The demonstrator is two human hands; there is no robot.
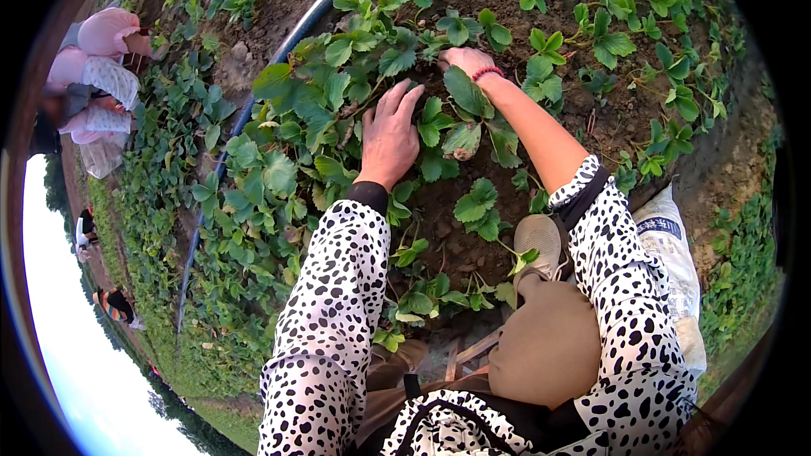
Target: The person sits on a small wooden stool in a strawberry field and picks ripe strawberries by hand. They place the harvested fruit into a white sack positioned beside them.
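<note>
My left hand rests back up among strawberry leaves, its fingers slightly apart and reaching towards the base of a strawberry plant. Nothing shows in its grasp. Just beyond, on the right, my right hand bends down to the brown soil. Leaves and the hand itself hide its fingertips, so whether they pinch anything cannot be seen. A red bead bracelet circles that wrist. One large strawberry leaf stands in front of the wrist, and a smaller leafy plant grows nearer to me.
A dark irrigation hose curves along the left of the bed. My shoe stands on soil beside a white woven sack bearing writing. Beneath me is part of a wooden stool. A person in pink bends over plants at far left.
</note>
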